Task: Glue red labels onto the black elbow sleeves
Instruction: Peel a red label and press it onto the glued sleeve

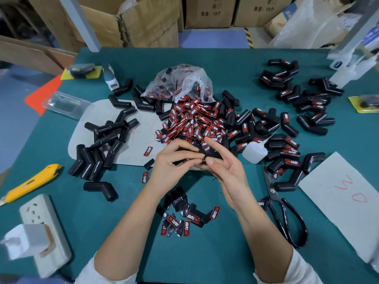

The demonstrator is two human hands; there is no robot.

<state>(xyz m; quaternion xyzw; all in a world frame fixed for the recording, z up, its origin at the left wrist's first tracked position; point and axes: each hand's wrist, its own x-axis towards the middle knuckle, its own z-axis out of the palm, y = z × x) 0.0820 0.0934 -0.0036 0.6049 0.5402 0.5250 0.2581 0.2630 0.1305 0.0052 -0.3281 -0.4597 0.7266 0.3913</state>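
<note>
My left hand (174,160) and my right hand (223,167) meet over the table's middle. Between them is a black elbow sleeve (209,153) bearing a red label; both hands pinch it, and my right index and middle fingers stick out straight. Behind the hands lies a heap of red labels (194,121) spilling from a clear plastic bag (180,83). Plain black sleeves (106,144) are piled at the left. Labelled sleeves (287,150) lie at the right. A small white glue bottle (254,153) lies just right of my right hand.
Black scissors (285,214) lie at the right, near a grey card (348,201). A yellow utility knife (30,183) and a white power strip (43,228) are at the left. Loose labels (190,218) sit between my forearms. Cardboard boxes (143,19) stand behind the green table (184,259).
</note>
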